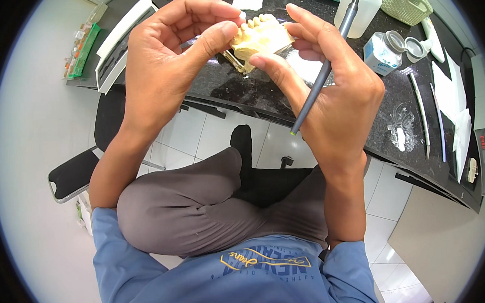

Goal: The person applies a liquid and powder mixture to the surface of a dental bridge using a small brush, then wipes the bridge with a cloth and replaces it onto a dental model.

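Above the edge of the dark bench, my right hand grips a pale yellow plaster dental model between thumb and fingers, its row of teeth facing up and away. A slim dark grey brush-like tool with a tapered tip also rests slantwise across this hand. My left hand has thumb and index finger closed at the model's left end. Between their tips shows a small whitish tooth-like piece, touching or very near the model's teeth. Just below the model, a brass-coloured metal piece is partly hidden.
On the right of the bench stand a white bottle, an open-lidded jar and a green basket. White powder, thin sticks and papers lie nearer. A black-and-white case stands left.
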### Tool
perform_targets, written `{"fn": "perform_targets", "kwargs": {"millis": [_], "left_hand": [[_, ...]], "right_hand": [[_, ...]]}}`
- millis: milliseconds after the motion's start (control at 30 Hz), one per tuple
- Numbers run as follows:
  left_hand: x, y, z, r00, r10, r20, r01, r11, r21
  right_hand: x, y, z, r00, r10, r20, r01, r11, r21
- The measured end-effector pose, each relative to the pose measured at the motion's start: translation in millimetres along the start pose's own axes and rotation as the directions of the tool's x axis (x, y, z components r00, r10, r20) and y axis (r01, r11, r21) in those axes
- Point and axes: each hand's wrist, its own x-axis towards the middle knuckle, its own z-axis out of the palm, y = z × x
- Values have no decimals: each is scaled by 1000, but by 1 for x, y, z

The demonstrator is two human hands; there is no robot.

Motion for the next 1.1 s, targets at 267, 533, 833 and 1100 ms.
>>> {"fn": "perform_targets", "kwargs": {"millis": [267, 533, 833, 1100], "left_hand": [[13, 20, -2, 984, 37, 172, -68, 982, 177], [10, 39, 5, 980, -42, 195, -20, 953, 302], [5, 40, 4, 983, -95, 157, 49, 960, 274], [7, 34, 0, 977, -130, 167, 96, 975, 202]], "right_hand": [[-7, -2, -3, 999, 19, 46, -16, 998, -59], [-12, -5, -2, 999, -10, 45, 13, 998, -60], [-15, -7, -6, 995, 14, 96, -7, 997, -76], [-15, 1, -55, 993, -92, -72, 95, 995, 37]]}}
